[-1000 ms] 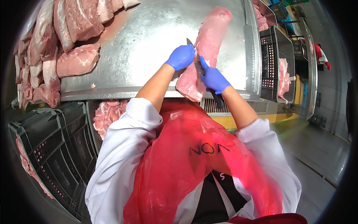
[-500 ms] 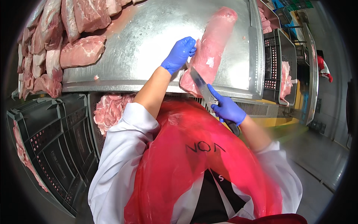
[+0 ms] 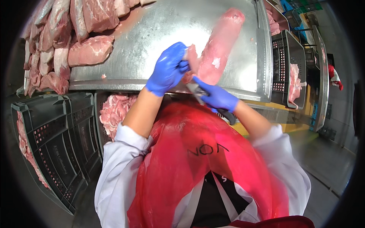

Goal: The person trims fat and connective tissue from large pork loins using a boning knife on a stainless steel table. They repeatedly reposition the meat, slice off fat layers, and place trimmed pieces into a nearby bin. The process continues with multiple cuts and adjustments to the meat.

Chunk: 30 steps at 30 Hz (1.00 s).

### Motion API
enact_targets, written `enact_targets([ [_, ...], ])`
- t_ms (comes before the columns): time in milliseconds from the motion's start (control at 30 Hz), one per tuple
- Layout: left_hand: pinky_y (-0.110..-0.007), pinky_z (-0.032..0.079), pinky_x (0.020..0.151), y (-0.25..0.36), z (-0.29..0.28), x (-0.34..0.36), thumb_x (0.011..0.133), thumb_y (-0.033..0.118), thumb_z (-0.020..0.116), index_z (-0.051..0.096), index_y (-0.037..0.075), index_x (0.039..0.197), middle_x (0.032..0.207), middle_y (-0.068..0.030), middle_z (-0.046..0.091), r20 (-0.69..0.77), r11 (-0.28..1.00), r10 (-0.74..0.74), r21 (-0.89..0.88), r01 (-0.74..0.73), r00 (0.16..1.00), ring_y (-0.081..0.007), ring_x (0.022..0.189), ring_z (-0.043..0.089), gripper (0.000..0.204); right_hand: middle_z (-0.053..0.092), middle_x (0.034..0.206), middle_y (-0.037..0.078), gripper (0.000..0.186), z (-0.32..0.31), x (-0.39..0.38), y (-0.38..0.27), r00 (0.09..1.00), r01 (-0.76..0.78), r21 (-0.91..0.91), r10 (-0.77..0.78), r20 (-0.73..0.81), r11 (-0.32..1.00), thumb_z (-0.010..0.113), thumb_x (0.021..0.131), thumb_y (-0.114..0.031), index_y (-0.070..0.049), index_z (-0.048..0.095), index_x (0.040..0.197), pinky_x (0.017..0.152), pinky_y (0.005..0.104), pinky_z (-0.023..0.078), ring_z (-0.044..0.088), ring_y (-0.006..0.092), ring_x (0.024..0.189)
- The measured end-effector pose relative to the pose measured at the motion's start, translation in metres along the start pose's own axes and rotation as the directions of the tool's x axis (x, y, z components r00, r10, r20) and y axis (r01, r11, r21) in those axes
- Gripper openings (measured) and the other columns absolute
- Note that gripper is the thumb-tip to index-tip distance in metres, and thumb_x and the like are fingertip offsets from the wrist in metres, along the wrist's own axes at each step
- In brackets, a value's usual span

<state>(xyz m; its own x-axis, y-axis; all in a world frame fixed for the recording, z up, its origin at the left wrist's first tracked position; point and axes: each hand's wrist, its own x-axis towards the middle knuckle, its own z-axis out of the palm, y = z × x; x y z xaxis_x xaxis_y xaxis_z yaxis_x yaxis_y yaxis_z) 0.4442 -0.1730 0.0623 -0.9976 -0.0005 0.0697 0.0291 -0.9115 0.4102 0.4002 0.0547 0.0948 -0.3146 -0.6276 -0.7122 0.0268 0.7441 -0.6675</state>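
Note:
A long pink piece of meat [image 3: 224,41], like a loin, lies lengthwise on the steel table [image 3: 152,41], its near end by the front edge. Blue-gloved, my left hand [image 3: 167,70] is closed on a strip of meat [image 3: 192,57] that is raised at the loin's left side. My right hand [image 3: 218,98], in a blue glove too, grips a knife [image 3: 197,90] by its dark handle. The blade points up and left to the loin's near end, close below the strip. Part of the blade is blurred and hidden by meat, so I cannot tell how deep it sits.
Many raw meat pieces [image 3: 57,34] are piled at the table's left. Below the front edge stand dark crates [image 3: 57,133] and a bin of trimmings [image 3: 116,112]. More black crates [image 3: 279,64] with meat line the right side. A raised rim edges the table.
My left hand has moved left and toward me, pulling the strip away from the loin. The knife has shifted left and nearer the table's front edge.

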Motion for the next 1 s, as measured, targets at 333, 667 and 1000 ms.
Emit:
enact_targets([
  [333,-0.028,0.042,0.063,0.124,-0.047,-0.274,0.092,0.025,0.060,0.060,0.011,0.087,0.079,0.0032,0.054,-0.444,0.560,0.295,0.798,0.224,0.846,-0.0095,0.074,0.053,0.016,0.065,0.074,0.011,0.048,-0.068,0.008,0.071,0.913,0.333,-0.026,-0.330,-0.242,0.942,0.060,0.095,-0.022,-0.004,0.048,0.138,0.054,0.0337,0.052,0.061,0.0176,0.053],
  [667,-0.050,0.050,0.089,-0.013,-0.110,-0.149,0.072,0.039,0.086,0.061,-0.004,0.109,0.107,-0.0254,0.062,-0.238,-0.433,0.502,0.762,0.481,0.831,-0.0423,0.105,0.061,0.063,0.061,0.079,0.007,0.030,-0.144,0.139,0.177,0.661,0.559,0.265,-0.229,-0.714,0.786,0.062,0.098,-0.017,-0.009,0.048,0.124,0.049,0.0320,0.052,0.060,0.0150,0.057],
  [1000,-0.042,0.053,0.097,-0.135,-0.064,0.144,0.045,0.060,0.092,0.050,-0.007,0.132,0.126,-0.0278,0.064,-0.691,-0.450,0.125,0.601,0.661,0.712,-0.0389,0.115,0.065,0.118,0.058,0.075,0.006,0.023,-0.204,0.086,0.212,0.817,0.551,0.567,-0.260,-0.515,0.612,0.057,0.101,-0.010,-0.007,0.044,0.119,0.046,0.0284,0.051,0.057,0.0129,0.051],
])
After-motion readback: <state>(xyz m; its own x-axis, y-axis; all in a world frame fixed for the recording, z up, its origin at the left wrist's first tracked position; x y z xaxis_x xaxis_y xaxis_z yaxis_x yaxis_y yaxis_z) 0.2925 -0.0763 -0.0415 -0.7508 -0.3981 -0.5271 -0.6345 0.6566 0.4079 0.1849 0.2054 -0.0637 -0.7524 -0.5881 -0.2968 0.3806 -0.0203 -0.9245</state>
